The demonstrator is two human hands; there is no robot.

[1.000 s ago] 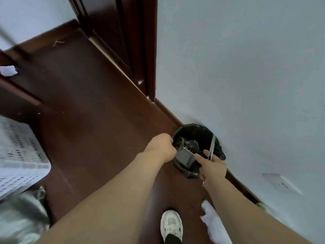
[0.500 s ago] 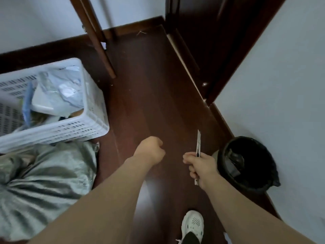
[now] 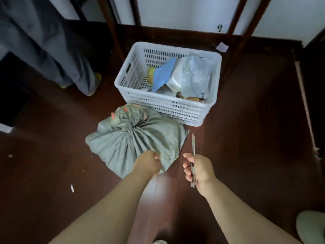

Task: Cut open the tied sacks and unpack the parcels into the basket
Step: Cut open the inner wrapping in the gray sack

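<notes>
My left hand (image 3: 148,162) grips the tied sack (image 3: 135,140) lying just before the basket (image 3: 167,104), right hand (image 3: 199,169) clenching the knife (image 3: 193,147); I'd slice the knot away from my fingers

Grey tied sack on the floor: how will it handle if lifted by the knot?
The sack is probably floppy: its cloth lies in loose folds under the left hand. It likely sags around its lumpy contents. The bunched tied neck seems the firmest hold. Weight can't be judged.
</notes>
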